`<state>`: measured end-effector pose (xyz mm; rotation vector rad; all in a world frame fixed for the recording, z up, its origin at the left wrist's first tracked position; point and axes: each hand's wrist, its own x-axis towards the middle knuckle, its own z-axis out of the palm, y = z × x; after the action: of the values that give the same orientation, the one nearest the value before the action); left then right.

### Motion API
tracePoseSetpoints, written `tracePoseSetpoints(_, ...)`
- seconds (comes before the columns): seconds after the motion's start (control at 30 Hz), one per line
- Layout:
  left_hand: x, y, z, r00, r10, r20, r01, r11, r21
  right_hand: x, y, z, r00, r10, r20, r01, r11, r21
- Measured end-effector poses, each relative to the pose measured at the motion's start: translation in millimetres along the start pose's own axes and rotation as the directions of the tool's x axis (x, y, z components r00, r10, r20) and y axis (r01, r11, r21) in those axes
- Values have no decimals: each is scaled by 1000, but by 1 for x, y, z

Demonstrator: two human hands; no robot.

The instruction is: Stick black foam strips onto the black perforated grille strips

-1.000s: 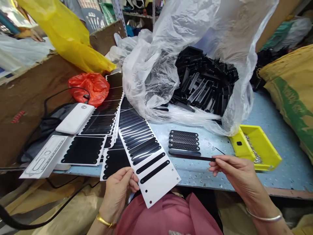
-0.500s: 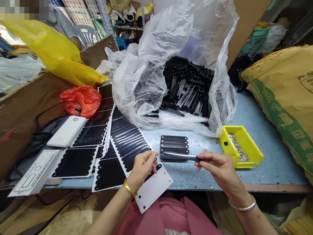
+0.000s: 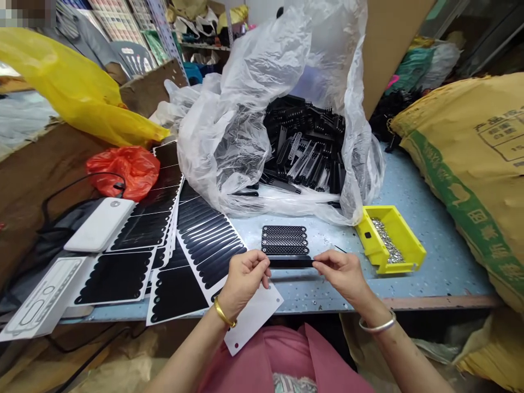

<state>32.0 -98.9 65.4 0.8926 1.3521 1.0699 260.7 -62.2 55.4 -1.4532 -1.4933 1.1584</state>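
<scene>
My left hand and my right hand each pinch one end of a narrow black strip, held level just above the table's front edge. Right behind it lie three perforated black grille pieces in a neat row on the blue table. Under my left hand rests a white backing sheet carrying rows of black adhesive strips, its bare end hanging over the table edge.
A big clear plastic bag full of black plastic parts stands behind. A yellow bin of small metal pieces sits right. More sticker sheets, a white power bank, red and yellow bags lie left. A large woven sack fills the right.
My left hand let go of the sheet's edge and came over to the strip. My right hand brought the strip left and lower; now both hands hold it by its ends.
</scene>
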Motion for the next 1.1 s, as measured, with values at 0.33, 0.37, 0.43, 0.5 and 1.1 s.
tracePoseSetpoints(0.33,4,5,-1,998,40,-41,-42,998,-45,20,-23,-7,984,-173,-45,169,982,-86)
tracePoseSetpoints(0.37,6,5,-3,999,27,-44,-29,998,-61,20,-25,-6,990,-139,-27,137,989,-59)
tracePoseSetpoints(0.43,10,2,-6,997,19,-76,-24,997,-76,20,-27,-4,998,-53,28,53,999,11)
tracePoseSetpoints(0.5,14,-2,-9,990,42,-132,-48,998,-43,20,-25,0,998,7,64,-12,996,85)
tracePoseSetpoints(1.1,31,-49,-10,950,230,-212,-156,936,317,31,-4,15,969,215,120,-243,918,313)
